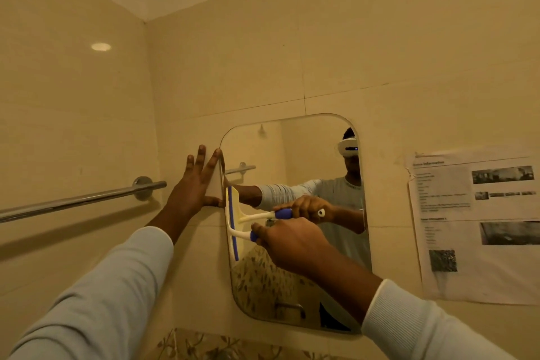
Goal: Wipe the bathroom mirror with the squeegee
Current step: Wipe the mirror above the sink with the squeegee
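A rounded frameless mirror (309, 161) hangs on the beige tiled wall. My right hand (287, 244) grips the blue handle of a white squeegee (233, 231), whose blue-edged blade stands upright against the glass along the mirror's left edge. My left hand (195, 183) rests flat with straight fingers on the wall, its index finger and thumb touching the mirror's left rim. The glass reflects both arms, the squeegee and a person wearing a headset.
A chrome towel rail (81, 200) runs along the wall left of the mirror, below my left hand's level. A printed paper sheet (479, 222) is stuck to the wall on the right. Patterned tiles (216, 346) run beneath the mirror.
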Demonstrator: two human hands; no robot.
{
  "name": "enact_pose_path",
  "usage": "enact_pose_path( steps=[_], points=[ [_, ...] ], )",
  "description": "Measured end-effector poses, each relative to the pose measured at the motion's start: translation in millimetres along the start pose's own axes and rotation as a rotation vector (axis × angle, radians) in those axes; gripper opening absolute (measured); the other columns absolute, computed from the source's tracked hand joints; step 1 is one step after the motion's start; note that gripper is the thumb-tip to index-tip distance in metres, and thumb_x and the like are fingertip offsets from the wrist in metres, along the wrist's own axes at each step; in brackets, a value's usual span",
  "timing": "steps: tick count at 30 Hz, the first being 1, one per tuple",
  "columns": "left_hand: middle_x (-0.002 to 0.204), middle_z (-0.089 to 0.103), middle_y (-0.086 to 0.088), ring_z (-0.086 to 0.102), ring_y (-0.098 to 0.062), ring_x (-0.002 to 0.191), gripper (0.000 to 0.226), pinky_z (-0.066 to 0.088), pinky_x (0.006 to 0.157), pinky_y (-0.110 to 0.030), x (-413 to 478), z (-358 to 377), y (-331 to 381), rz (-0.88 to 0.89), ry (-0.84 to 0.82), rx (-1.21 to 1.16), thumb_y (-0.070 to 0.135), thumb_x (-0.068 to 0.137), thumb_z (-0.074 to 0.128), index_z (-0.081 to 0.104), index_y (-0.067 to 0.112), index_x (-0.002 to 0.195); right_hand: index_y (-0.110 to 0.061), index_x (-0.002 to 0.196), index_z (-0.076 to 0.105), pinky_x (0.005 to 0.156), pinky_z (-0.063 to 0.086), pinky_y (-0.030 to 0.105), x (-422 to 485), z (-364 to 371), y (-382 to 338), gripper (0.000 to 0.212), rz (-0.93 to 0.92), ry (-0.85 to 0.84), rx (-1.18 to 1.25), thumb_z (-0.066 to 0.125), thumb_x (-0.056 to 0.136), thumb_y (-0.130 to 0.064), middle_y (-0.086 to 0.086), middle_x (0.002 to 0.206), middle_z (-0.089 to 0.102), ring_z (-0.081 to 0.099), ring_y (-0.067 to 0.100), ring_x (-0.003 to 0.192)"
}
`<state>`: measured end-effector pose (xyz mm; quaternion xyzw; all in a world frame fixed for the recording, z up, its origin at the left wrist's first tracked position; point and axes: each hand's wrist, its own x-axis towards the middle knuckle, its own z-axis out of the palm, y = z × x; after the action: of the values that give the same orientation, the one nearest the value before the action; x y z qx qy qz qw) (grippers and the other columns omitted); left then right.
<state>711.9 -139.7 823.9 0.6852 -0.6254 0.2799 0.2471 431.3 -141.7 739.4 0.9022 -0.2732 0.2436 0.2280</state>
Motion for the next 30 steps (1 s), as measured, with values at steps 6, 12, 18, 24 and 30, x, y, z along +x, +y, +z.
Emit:
enact_pose_path(
  steps=[6, 12, 18, 24, 30],
  points=[
    [0.165, -0.037, 0.002, -0.016, -0.040, 0.157, 0.148, 0.032, 0.116, -0.066, 1, -7, -1, 0.006, -0.057, -0.006, 0.058, 0.065, 0.090, -0.025, 0.040, 0.158, -0.028, 0.143, 0.046, 0.072, 0.058, 0.034, -17, -13, 13, 0.039, 0.027, -0.037, -0.019, 0.053, 0.105, -0.029, 0.002, 0.105, 0.066, 0.067, 0.019, 0.087],
    [0.166, -0.036, 0.002, -0.015, -0.041, 0.157, 0.149, 0.030, 0.117, -0.068, 1, -5, -3, 0.021, -0.067, -0.021, 0.057, 0.064, 0.091, -0.025, 0.041, 0.157, -0.037, 0.146, 0.041, 0.063, 0.044, 0.026, -52, -37, 45, 0.039, 0.077, -0.055, -0.056, 0.048, 0.108, -0.036, -0.001, 0.112, 0.064, 0.062, 0.015, 0.087],
    [0.165, -0.038, 0.003, -0.017, -0.041, 0.156, 0.153, 0.025, 0.118, -0.068, 4, -5, -3, 0.007, -0.072, -0.016, 0.058, 0.061, 0.092, -0.031, 0.044, 0.153, -0.040, 0.149, 0.035, 0.066, 0.054, 0.025, -92, -55, 78, 0.041, 0.132, -0.063, -0.116, 0.041, 0.109, -0.043, -0.003, 0.109, 0.063, 0.061, 0.011, 0.078],
    [0.165, -0.038, 0.003, -0.016, -0.041, 0.156, 0.155, 0.026, 0.118, -0.069, 5, -3, -5, 0.000, -0.068, -0.010, 0.056, 0.061, 0.093, -0.029, 0.043, 0.155, -0.046, 0.154, 0.021, 0.060, 0.049, 0.018, -135, -76, 111, 0.047, 0.184, -0.056, -0.224, 0.030, 0.108, -0.053, -0.010, 0.087, 0.051, 0.049, 0.002, 0.065],
    [0.162, -0.041, 0.007, -0.016, -0.040, 0.156, 0.157, 0.025, 0.117, -0.068, 5, -1, -5, 0.004, -0.034, -0.019, 0.057, 0.058, 0.094, -0.034, 0.049, 0.149, -0.048, 0.159, 0.013, 0.053, 0.038, 0.012, -171, -97, 139, 0.055, 0.219, -0.092, -0.337, 0.028, 0.107, -0.057, -0.012, 0.084, 0.051, 0.048, 0.000, 0.062]
  ],
)
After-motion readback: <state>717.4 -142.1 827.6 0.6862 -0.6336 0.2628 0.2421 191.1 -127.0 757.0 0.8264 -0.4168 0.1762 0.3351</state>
